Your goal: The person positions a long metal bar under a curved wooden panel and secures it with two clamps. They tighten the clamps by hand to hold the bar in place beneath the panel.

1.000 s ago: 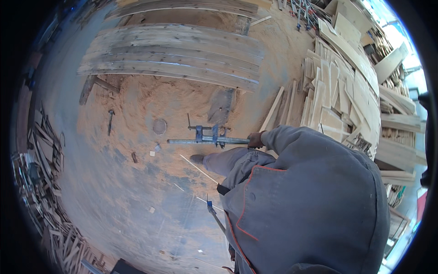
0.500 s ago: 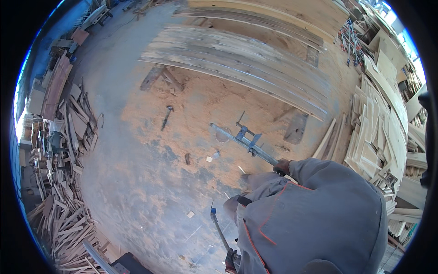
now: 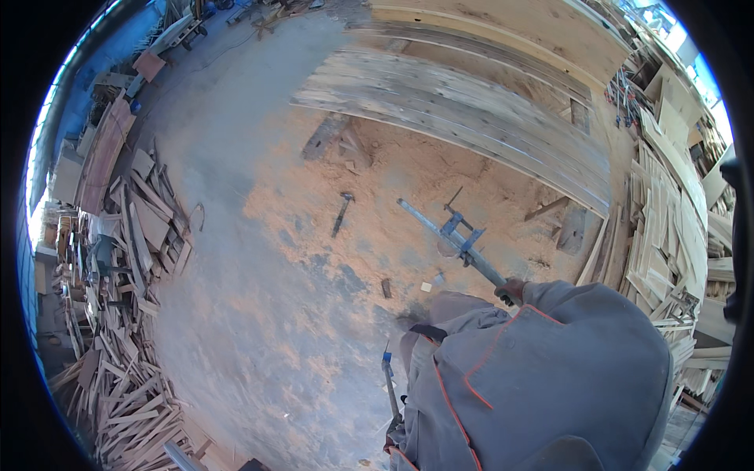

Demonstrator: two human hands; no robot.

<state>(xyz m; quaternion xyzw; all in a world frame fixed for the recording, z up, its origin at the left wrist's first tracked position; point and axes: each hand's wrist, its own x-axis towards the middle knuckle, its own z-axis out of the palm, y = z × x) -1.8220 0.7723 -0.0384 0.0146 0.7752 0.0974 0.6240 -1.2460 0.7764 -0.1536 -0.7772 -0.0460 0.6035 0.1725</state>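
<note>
My right hand (image 3: 512, 291) sticks out of a grey sleeve and grips one end of a long metal bar clamp (image 3: 455, 235). The clamp reaches up and to the left over the sawdust-covered floor, with its blue-grey jaws near the middle of the bar. My left hand (image 3: 391, 429) shows only at the jacket's lower left edge. It holds the lower end of a second, thinner bar clamp (image 3: 388, 382) with a blue tip. My grey jacket with orange piping fills the lower right of the view.
A hammer (image 3: 342, 213) lies on the sawdust left of the clamp. Long planks (image 3: 471, 102) lie across the floor at the top. Stacked boards (image 3: 667, 220) stand at the right, and a scrap-wood pile (image 3: 126, 259) lines the left side.
The view has swung, bringing the scrap pile at the left into sight. The long clamp in my right hand went from level to slanting up-left.
</note>
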